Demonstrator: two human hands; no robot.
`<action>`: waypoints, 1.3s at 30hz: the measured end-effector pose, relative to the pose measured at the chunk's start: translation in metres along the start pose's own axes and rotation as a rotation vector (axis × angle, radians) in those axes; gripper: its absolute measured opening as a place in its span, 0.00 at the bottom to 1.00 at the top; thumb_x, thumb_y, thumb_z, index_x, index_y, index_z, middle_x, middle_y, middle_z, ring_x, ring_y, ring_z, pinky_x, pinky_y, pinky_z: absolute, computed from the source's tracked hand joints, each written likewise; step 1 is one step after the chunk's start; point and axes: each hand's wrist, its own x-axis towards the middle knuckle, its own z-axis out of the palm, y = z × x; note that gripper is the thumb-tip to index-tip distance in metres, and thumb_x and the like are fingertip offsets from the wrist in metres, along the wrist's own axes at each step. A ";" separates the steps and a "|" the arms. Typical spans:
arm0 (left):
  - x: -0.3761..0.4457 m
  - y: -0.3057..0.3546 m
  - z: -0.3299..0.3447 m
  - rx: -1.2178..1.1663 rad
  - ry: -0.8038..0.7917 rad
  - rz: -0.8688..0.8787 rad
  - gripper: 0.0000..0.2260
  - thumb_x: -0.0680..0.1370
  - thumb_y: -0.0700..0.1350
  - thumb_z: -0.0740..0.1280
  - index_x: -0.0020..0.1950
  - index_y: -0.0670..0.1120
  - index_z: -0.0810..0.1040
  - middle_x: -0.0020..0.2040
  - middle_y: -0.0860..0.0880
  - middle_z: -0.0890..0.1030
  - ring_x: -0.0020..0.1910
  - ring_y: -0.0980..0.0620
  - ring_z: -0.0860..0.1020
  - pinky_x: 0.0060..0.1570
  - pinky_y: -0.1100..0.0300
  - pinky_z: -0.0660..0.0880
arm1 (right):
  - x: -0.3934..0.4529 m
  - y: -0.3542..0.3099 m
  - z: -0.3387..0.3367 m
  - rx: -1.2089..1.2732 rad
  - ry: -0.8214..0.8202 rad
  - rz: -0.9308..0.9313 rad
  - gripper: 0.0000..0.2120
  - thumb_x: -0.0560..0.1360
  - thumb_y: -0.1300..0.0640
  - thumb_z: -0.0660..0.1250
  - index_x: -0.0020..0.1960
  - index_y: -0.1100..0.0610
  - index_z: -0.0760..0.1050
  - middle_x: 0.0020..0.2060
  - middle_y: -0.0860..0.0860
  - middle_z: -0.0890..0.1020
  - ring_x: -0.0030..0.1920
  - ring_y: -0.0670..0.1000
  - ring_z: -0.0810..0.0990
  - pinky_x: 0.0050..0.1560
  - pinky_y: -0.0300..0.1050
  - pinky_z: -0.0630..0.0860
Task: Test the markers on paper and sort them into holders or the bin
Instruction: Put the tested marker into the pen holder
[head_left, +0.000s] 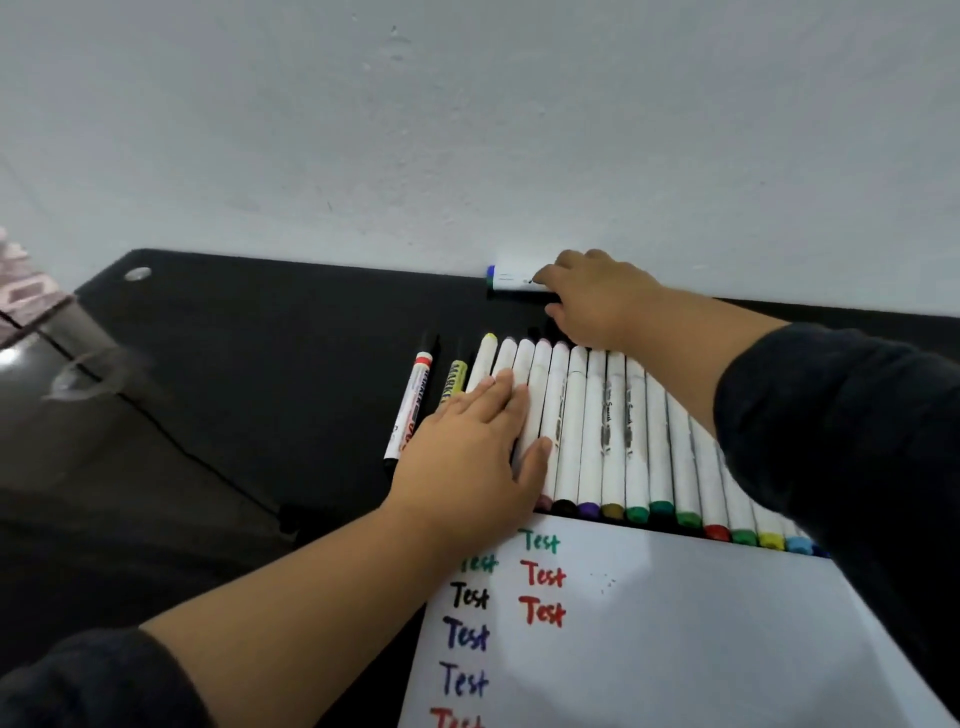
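Note:
Several white-barrelled markers (613, 431) with coloured end caps lie side by side in a row on the black table (260, 338). My left hand (478, 447) rests flat on the left end of that row, fingers straight. My right hand (597, 301) reaches to the table's far edge by the wall and touches a white marker with a blue cap (511, 278); its fingertips are hidden, so the grip is unclear. A white sheet of paper (675, 634) in front of the row carries the word "Test" in green, red, black and blue.
Two other markers lie left of the row: a red-banded marker (410, 410) and a yellow-labelled marker (454, 382). A clear plastic container (47, 322) stands at the left edge. A grey wall (467, 130) rises right behind the table.

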 end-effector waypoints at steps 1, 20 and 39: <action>0.000 -0.001 0.001 -0.003 0.001 0.000 0.27 0.80 0.60 0.47 0.77 0.53 0.49 0.77 0.55 0.49 0.75 0.57 0.49 0.67 0.63 0.43 | 0.005 0.001 0.002 0.011 -0.016 0.006 0.19 0.81 0.53 0.55 0.71 0.55 0.63 0.66 0.55 0.68 0.65 0.58 0.65 0.59 0.54 0.69; -0.001 -0.003 0.002 -0.003 -0.026 -0.007 0.27 0.80 0.59 0.49 0.77 0.52 0.51 0.77 0.55 0.50 0.75 0.56 0.50 0.70 0.63 0.44 | -0.008 -0.003 0.003 0.026 -0.038 0.072 0.19 0.77 0.64 0.57 0.67 0.56 0.67 0.61 0.55 0.73 0.59 0.58 0.72 0.52 0.50 0.70; -0.033 0.037 -0.052 -0.331 -0.170 -0.172 0.26 0.78 0.62 0.56 0.74 0.54 0.62 0.73 0.56 0.66 0.71 0.56 0.64 0.62 0.56 0.67 | -0.129 -0.043 -0.090 0.474 -0.130 0.198 0.15 0.76 0.58 0.65 0.62 0.56 0.74 0.55 0.51 0.78 0.54 0.52 0.77 0.55 0.45 0.75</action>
